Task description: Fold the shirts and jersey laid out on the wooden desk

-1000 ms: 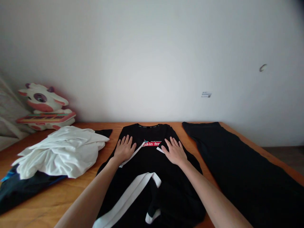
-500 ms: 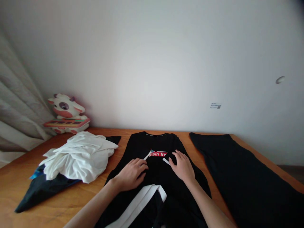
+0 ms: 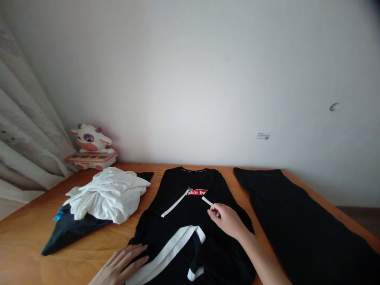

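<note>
A black shirt (image 3: pixel 190 180) lies spread on the table, collar toward the wall, with a red printed patch (image 3: pixel 196 193) on its chest. White-edged black fabric is folded over it; one white edge (image 3: pixel 175 204) runs slantwise below the print. My right hand (image 3: pixel 227 219) is closed, fingers pinched at the inner end of another short white edge (image 3: pixel 207 200). Low on the left, my left hand (image 3: pixel 123 265) rests with fingers stretched out on the shirt's side, beside a wide white band (image 3: pixel 169 253). What lies under its palm is hidden.
To the left, a crumpled white cloth (image 3: pixel 109 194) lies on dark fabric (image 3: pixel 74 233). A toy cow with a keyboard (image 3: pixel 92 146) stands by the curtain (image 3: pixel 29 126). Folded black fabric (image 3: pixel 297 221) lies right on the wooden table (image 3: pixel 124 231). The wall (image 3: pixel 190 87) rises behind.
My left hand has moved from beside the print down to the shirt's lower left, uncovering the slanting white edge. My right hand has shifted slightly lower and its fingers have closed.
</note>
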Available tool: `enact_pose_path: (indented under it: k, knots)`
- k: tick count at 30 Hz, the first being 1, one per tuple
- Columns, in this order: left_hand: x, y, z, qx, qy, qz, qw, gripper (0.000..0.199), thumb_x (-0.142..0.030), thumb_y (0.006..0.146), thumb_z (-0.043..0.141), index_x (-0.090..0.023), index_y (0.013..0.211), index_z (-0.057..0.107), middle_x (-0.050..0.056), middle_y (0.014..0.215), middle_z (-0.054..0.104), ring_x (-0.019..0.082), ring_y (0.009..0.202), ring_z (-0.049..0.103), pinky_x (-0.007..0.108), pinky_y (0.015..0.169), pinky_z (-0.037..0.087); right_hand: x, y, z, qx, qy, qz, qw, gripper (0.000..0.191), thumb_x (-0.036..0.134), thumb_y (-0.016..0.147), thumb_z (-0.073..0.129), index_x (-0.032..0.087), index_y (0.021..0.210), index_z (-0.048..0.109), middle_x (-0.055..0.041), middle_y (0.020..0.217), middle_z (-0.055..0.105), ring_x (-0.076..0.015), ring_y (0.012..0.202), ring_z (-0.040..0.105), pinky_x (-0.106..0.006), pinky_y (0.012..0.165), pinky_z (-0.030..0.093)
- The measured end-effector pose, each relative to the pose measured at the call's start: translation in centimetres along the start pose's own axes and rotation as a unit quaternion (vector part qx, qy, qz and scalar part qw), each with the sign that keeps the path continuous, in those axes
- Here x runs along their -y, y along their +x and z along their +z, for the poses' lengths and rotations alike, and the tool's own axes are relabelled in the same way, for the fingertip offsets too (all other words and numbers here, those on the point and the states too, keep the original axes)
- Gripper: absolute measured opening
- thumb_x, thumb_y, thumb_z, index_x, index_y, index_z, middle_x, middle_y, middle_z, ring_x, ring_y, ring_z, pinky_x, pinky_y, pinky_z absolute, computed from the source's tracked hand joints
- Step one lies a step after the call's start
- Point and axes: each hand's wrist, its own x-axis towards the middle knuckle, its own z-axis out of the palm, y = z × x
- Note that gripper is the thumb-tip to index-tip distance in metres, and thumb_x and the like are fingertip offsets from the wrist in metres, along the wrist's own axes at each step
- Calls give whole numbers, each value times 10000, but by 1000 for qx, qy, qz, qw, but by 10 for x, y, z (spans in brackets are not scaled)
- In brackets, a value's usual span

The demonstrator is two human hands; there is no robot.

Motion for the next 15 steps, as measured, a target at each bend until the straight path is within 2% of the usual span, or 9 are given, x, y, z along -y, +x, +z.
enact_pose_path:
  k: [2, 4, 5, 6, 7, 9, 10, 12, 15]
  knots:
    - [3, -11, 8, -2, 14, -43, 999, 660, -440, 820, 689, -503, 1443, 480, -28, 1401, 636, 286, 1205, 659, 385, 982, 569, 12, -37, -7, 7, 62, -25, 998, 239, 457, 944, 562, 269, 1031, 682, -26, 1012, 726, -196, 964, 677, -303, 886, 505]
    - [3, -16, 13, -4, 18, -68, 998, 563, -414, 870, 636, -508, 1412, 519, -38, 1391, 644, 280, 1217, 654, 398, 1001, 564, 19, -74, -7, 12, 72, -40, 997, 524, 501, 828, 716, 302, 1299, 603, -45, 1176, 697, -231, 1083, 649, -342, 954, 510]
    - [2, -17, 14, -1, 16, -73, 997, 510, -398, 895, 607, -508, 1389, 546, -45, 1385, 648, 271, 1223, 652, 397, 1012, 558, 19, -90, -4, 9, 65, -39, 997, 662, 476, 760, 785, 300, 1360, 569, -53, 1164, 697, -248, 1077, 648, -366, 957, 518]
    - [1, -16, 14, 4, 10, -77, 997, 461, -380, 916, 581, -505, 1360, 577, -51, 1377, 655, 261, 1232, 646, 394, 1025, 550, 18, -102, 0, 3, 52, -32, 998, 681, 429, 745, 801, 298, 1371, 568, -51, 1084, 710, -255, 1016, 660, -390, 941, 529]
    - [0, -14, 13, 10, 0, -79, 997, 417, -359, 935, 558, -499, 1323, 613, -57, 1365, 664, 249, 1240, 641, 385, 1039, 540, 17, -111, 4, -7, 38, -25, 999, 601, 383, 764, 783, 300, 1333, 606, -46, 994, 714, -257, 949, 668, -407, 908, 542]
    - [-3, -9, 7, 10, -30, -83, 996, 350, -321, 957, 529, -475, 1229, 687, -62, 1321, 694, 222, 1229, 649, 349, 1052, 527, 14, -121, 9, -32, 25, -16, 999, 295, 327, 868, 658, 311, 1158, 704, -42, 861, 701, -249, 841, 669, -412, 831, 559]
    - [-3, -7, 3, 2, -49, -90, 995, 325, -316, 964, 522, -453, 1187, 714, -58, 1293, 711, 213, 1209, 661, 327, 1049, 527, 12, -125, 9, -50, 34, -14, 998, 213, 325, 913, 587, 313, 1076, 725, -50, 854, 700, -248, 832, 673, -403, 804, 564]
    - [-2, -8, -4, -39, -81, -119, 989, 295, -358, 973, 505, -398, 1154, 735, -37, 1222, 747, 205, 1128, 705, 282, 999, 553, 7, -131, 5, -100, 80, -7, 992, 225, 374, 958, 507, 309, 1000, 718, -72, 944, 716, -253, 903, 691, -384, 803, 576]
    - [9, -25, -13, -128, -75, -196, 969, 389, -503, 975, 438, -327, 1155, 735, -10, 1082, 789, 216, 964, 757, 246, 858, 612, -12, -151, -5, -178, 163, 64, 968, 287, 493, 944, 505, 308, 1065, 688, -84, 1108, 723, -267, 1036, 699, -374, 872, 590]
